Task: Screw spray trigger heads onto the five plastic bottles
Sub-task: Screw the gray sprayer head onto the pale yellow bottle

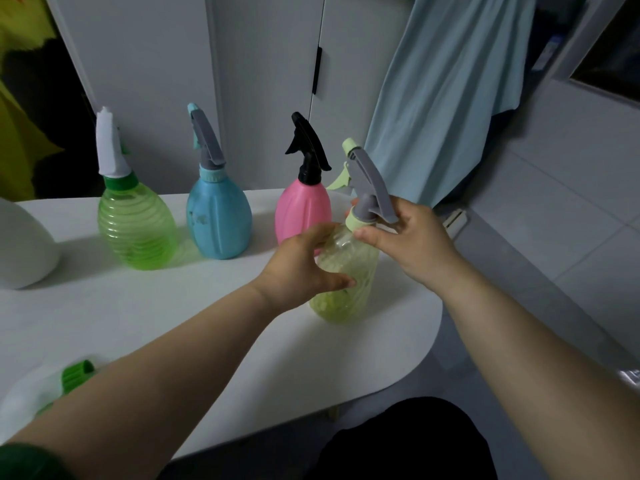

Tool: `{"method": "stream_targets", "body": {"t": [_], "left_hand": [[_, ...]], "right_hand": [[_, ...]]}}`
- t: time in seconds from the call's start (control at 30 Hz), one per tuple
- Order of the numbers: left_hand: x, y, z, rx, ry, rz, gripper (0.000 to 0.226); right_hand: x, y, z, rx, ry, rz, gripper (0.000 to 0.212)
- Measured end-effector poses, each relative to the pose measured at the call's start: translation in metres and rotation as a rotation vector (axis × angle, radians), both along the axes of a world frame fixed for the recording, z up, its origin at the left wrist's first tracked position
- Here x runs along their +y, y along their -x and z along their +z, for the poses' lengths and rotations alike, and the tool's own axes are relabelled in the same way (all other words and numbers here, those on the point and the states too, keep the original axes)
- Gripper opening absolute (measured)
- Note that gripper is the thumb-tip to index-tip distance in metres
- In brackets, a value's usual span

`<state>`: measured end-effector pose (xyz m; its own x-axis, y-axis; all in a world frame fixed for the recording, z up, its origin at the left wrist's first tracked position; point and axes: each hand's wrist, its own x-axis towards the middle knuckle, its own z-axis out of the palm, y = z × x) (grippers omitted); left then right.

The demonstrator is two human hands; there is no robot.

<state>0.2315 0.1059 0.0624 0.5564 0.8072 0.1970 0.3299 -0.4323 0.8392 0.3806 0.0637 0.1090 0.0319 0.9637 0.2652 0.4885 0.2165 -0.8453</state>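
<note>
Bottles stand in a row on the white table (pixel 138 306): a green bottle (pixel 136 230) at the left, then a blue bottle (pixel 219 220), then a pink bottle (pixel 301 209). Each is upright with a trigger head on its neck. The white head (pixel 109 147), grey head (pixel 206 140) and black head (pixel 308 147) all rise steeply, nozzles uppermost and leaning left.

A yellow bottle (pixel 349 303) stands nearest, just in front of the pink one at the table's right end, its long axis about upright. The left hand (pixel 301 268) grips its body, thumb across the near side and fingers curled over the shoulder. The fourth head (pixel 372 185), grey with a pale green collar and nozzle, sits on this bottle's neck. Its long axis slants up and to the left, nozzle tip at the top, lever jutting left above the pink bottle. The right hand (pixel 412 244) pinches the collar, thumb at the front beneath it and fingers round the back.

The green and yellow bottles are see-through, but I cannot tell whether they hold liquid. The blue and pink ones are opaque.

At lower left a blurred green cap (pixel 78 375) on something white shows beside the left forearm. A white rounded object (pixel 24 247) sits at the table's left edge, and a pale blue cloth (pixel 450 98) hangs behind.
</note>
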Motion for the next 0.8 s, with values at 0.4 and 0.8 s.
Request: {"method": "stream_targets", "body": {"t": [0.4,0.8], "left_hand": [[-0.007,0.0,-0.002,0.001,-0.026,0.03,0.076],[-0.029,0.044,-0.018,0.024,-0.098,0.151,0.057]], "right_hand": [[-0.008,0.014,-0.001,-0.007,-0.03,-0.148,0.023],[0.011,-0.013,0.018,-0.053,-0.11,-0.402,0.023]]}}
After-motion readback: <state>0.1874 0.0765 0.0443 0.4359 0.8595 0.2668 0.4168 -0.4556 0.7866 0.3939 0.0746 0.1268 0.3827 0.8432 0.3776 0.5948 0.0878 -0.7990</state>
